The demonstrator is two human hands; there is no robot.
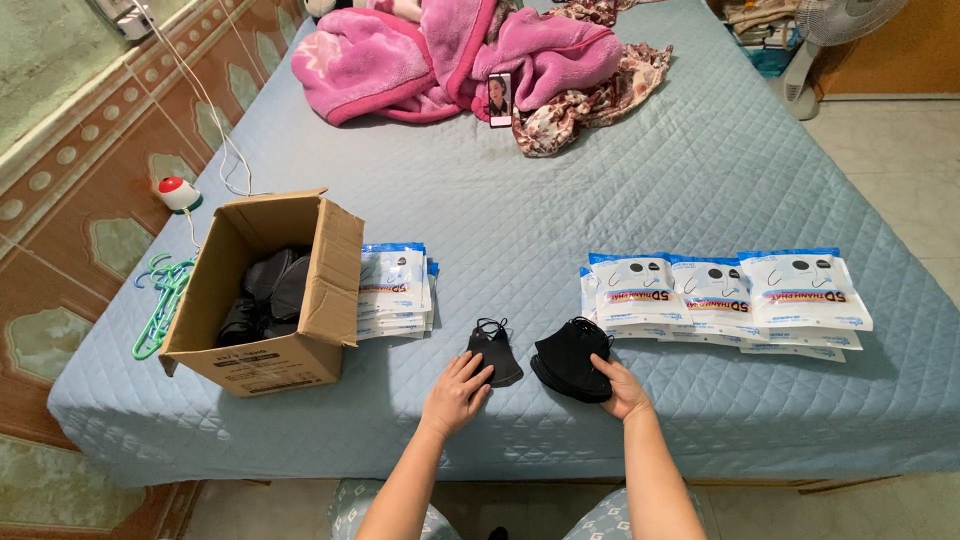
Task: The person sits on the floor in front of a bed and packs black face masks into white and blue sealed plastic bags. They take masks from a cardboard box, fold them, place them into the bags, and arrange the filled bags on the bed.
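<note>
- Left hand (455,392) lies flat, fingers spread, on a single black mask (494,352) at about 6 o'clock on the bed (560,200), probably pinning it down; not gripping it.
- Right hand (622,388) is curled around the near edge of a stack of black masks (568,358), just at 3 o'clock of the single one, likely keeping the stack squared.
- Row of white-and-blue packets (725,290) overlaps at 1 o'clock of the stack, within reach.
- Smaller packet pile (395,290) sits at 10 o'clock, touching the open cardboard box (270,300); box holds more dark masks.
- Green hangers (160,300) at 9 o'clock by the bed edge.
- Pink blanket (450,50) and a propped phone (500,98) at 12 o'clock, well apart.
</note>
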